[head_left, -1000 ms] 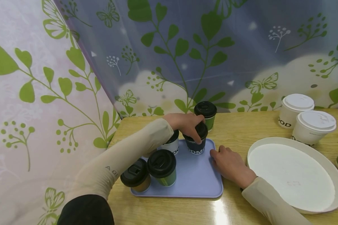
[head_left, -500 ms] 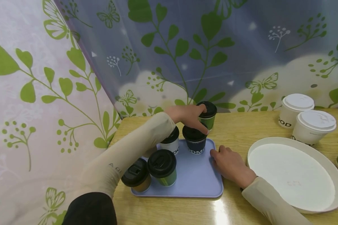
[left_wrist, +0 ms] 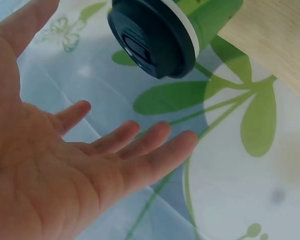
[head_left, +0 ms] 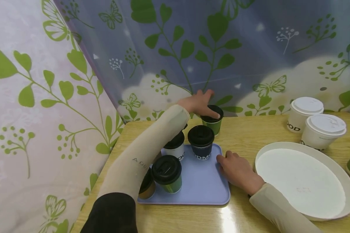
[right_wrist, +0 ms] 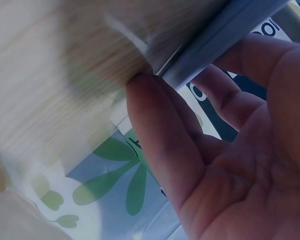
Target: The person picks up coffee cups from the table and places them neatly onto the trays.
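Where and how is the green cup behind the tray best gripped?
I'd probably grip the green cup round its body, under the wider black lid, coming from above onto its left and right flanks: it stands upright, and the dark cup crowds its front.

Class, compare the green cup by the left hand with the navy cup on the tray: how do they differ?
Colour: the green cup has a green body, while the navy cup is dark blue with white lettering.
Place: the green cup stands on the table behind the tray; the navy cup stands on the tray.
Hand: the left hand spreads over the green cup, but not the navy one.
Shared: both are upright with black lids.
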Demonstrator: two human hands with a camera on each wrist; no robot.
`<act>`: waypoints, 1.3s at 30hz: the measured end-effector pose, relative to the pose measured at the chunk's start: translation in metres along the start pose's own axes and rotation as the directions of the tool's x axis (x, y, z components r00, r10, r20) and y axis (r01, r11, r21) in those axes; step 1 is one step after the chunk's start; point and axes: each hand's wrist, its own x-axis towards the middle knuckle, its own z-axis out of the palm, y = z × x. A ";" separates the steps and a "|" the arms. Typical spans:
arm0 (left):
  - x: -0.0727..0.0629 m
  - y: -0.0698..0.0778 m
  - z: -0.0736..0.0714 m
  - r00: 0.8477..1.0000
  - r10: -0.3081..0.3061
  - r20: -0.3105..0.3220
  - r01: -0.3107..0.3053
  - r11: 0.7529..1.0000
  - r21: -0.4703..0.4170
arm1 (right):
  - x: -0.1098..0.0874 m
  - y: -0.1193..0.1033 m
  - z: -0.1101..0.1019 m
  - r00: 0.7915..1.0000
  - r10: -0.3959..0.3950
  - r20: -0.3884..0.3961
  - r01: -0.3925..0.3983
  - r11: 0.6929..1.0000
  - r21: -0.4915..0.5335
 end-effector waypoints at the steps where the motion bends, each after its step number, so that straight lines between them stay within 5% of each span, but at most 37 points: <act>1: 0.002 -0.001 -0.001 1.000 -0.010 0.004 0.010 1.000 -0.003 | 0.000 0.000 0.000 1.000 0.000 -0.001 0.000 1.000 -0.001; 16: 0.019 0.003 0.003 0.987 -0.077 0.143 0.070 0.996 0.051 | 0.000 0.001 0.002 1.000 -0.007 -0.028 0.007 1.000 -0.004; 39: 0.029 0.018 0.024 0.983 -0.098 0.156 0.075 0.986 0.146 | -0.001 -0.001 0.001 0.999 -0.012 -0.047 0.011 1.000 -0.014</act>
